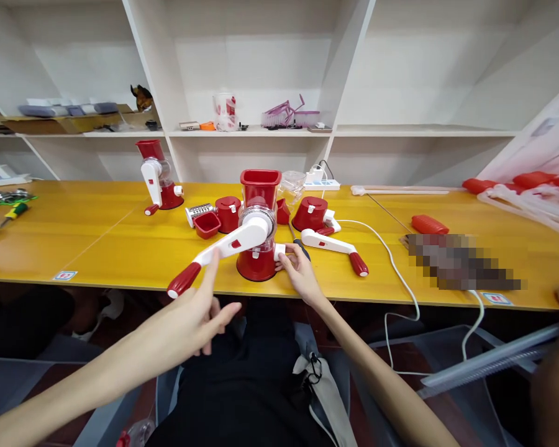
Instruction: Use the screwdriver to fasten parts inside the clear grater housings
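Fingers (209, 274) apart, the left hand (192, 315) rests its index fingertip (216, 254) on the white crank (236, 242) of a red grater (259, 213), upright near the table's (121, 257) front edge. The right hand (302, 277) pinches the grater's white knob (280, 249). Behind are a red base (228, 217), then white shelves (256, 133).

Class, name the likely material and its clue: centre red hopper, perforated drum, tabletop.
Red hopper: probably glossy plastic, from smooth rounded corners.
Perforated drum: likely metal, given its silvery shine.
Tabletop: glossy wood or wood-look laminate, judging by faint grainlike streaks.
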Tool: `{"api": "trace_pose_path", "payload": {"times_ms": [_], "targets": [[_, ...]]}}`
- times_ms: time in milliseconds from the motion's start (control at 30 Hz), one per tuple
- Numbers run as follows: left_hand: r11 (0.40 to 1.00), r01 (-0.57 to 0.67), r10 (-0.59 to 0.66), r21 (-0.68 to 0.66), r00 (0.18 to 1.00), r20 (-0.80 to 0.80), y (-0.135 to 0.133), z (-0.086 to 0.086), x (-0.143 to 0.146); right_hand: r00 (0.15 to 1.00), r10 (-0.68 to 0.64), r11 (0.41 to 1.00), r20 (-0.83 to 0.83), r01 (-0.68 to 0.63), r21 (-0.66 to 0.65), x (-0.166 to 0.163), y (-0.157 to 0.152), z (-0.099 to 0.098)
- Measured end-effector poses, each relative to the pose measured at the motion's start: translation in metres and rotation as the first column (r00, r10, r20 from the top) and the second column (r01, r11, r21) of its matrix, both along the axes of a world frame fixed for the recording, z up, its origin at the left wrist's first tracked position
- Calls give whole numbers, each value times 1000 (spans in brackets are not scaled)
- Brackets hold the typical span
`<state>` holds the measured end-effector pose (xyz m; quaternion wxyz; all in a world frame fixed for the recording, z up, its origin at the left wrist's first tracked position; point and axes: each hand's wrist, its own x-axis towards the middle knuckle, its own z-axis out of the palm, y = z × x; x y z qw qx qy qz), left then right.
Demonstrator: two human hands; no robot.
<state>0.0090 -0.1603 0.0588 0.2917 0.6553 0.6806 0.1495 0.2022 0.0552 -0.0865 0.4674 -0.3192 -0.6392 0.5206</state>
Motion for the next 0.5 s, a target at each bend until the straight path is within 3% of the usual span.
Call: {"api": "trace_pose_path", "payload": {"times_ms": [67, 167, 233, 333, 433, 500], "targets": [[993, 118, -119, 6, 990, 81, -1, 7, 11, 1000, -1, 1000, 3, 1, -6, 0, 0, 1], [912, 371, -354, 177, 928, -117, 7, 21, 15, 1000, 1, 1000, 10, -1, -9, 0, -2, 3], [780, 542, -429, 312, 827, -364, 18, 21, 10, 1000, -1, 1000, 13, 1, -3, 1, -3, 5], [570, 734, -458, 370, 658, -598, 39, 6, 4, 1000, -14, 1000, 15, 14, 14, 2, -5, 9], [373, 845, -376, 383, 515, -770, 55, -13, 10, 999, -24, 999, 24, 24, 26, 3, -6, 12], [271, 876, -288, 400, 470, -834, 64, -20, 20, 999, -24, 999, 33, 23, 29, 3, -7, 12]]}}
